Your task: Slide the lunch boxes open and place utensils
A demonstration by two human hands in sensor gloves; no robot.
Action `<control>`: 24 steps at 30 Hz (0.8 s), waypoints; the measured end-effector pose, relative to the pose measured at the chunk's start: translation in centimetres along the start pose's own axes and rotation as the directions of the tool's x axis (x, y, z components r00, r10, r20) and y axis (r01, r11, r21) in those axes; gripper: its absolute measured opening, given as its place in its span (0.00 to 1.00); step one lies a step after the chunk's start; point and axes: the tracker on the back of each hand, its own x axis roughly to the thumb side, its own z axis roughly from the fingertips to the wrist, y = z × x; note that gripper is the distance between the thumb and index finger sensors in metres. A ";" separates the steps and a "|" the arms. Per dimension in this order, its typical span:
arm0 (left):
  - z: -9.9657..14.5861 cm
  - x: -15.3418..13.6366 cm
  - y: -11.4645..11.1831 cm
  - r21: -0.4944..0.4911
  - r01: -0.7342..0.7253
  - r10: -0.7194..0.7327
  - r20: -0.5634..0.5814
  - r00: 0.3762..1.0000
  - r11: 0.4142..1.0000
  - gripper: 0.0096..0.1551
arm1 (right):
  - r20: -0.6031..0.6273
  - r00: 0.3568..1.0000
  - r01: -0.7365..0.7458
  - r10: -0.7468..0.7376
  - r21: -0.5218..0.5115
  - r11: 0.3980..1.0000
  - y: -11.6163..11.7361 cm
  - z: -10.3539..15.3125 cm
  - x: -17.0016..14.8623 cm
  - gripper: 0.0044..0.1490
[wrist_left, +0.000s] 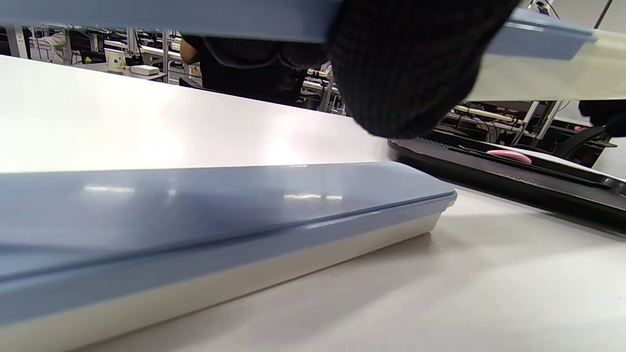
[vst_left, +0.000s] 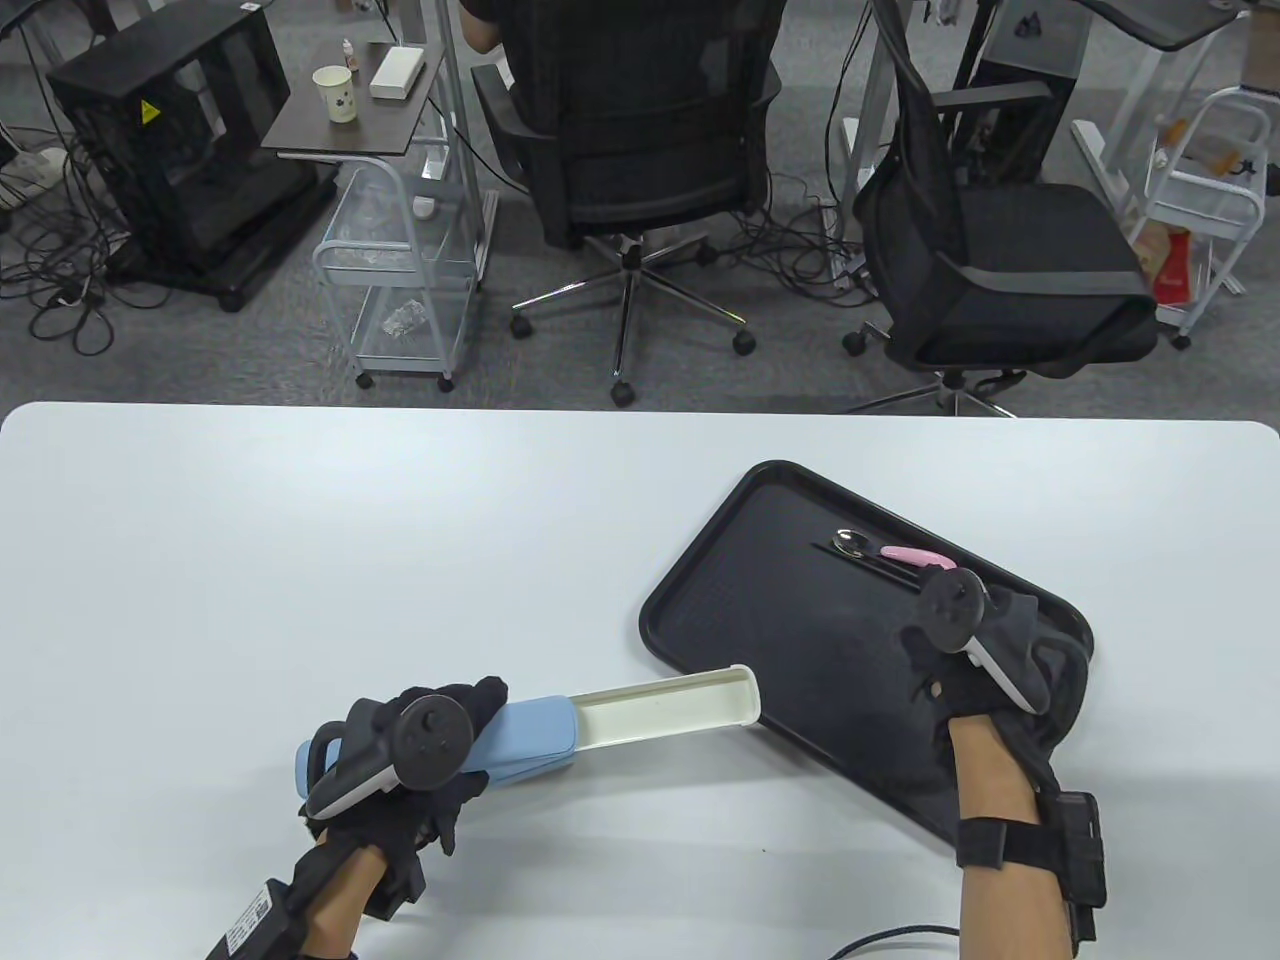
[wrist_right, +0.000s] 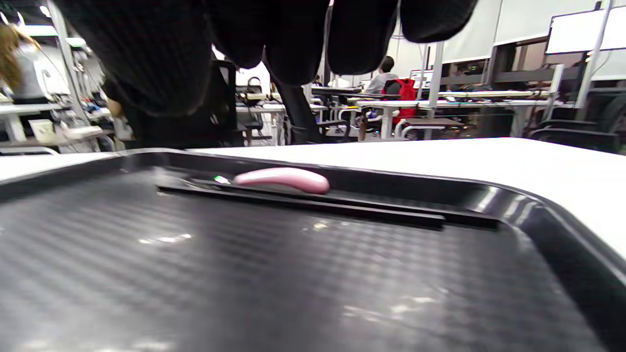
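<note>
Office chairs and desk clutter sat behind the white table [vst_left: 300,520], where the left hand [vst_left: 420,760] gripped the blue lid [vst_left: 530,740] of a box with its cream drawer [vst_left: 670,705] slid out toward the black tray [vst_left: 720,600]. Right hand [vst_left: 975,650] hovered over the tray near the pink-handled spoon [vst_left: 885,548] and chopsticks [vst_left: 875,565], fingers [wrist_right: 303,44] loosely apart, holding nothing. A second blue box [wrist_left: 220,220] lay shut on the table, seen only in the left wrist view.

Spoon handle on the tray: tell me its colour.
Pink; the spoon handle shows best in the right wrist view.

Black knit gloves, grey-white trackers, black wrist straps, bare forearms.
</note>
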 end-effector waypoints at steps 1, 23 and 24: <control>0.0 0.0 0.0 0.000 -0.001 0.001 0.001 1.000 1.000 0.52 | -0.020 0.999 -0.035 0.035 0.022 0.999 0.4 -0.6 -0.4 0.42; 0.1 1.6 0.0 0.015 0.028 -0.029 0.032 0.999 0.999 0.52 | -0.211 0.977 0.083 -0.022 0.286 0.955 7.4 -6.4 -4.9 0.44; 0.1 1.6 0.0 0.013 0.028 -0.028 0.031 0.999 1.000 0.52 | -0.207 0.978 0.075 -0.017 0.278 0.958 7.3 -6.4 -4.8 0.42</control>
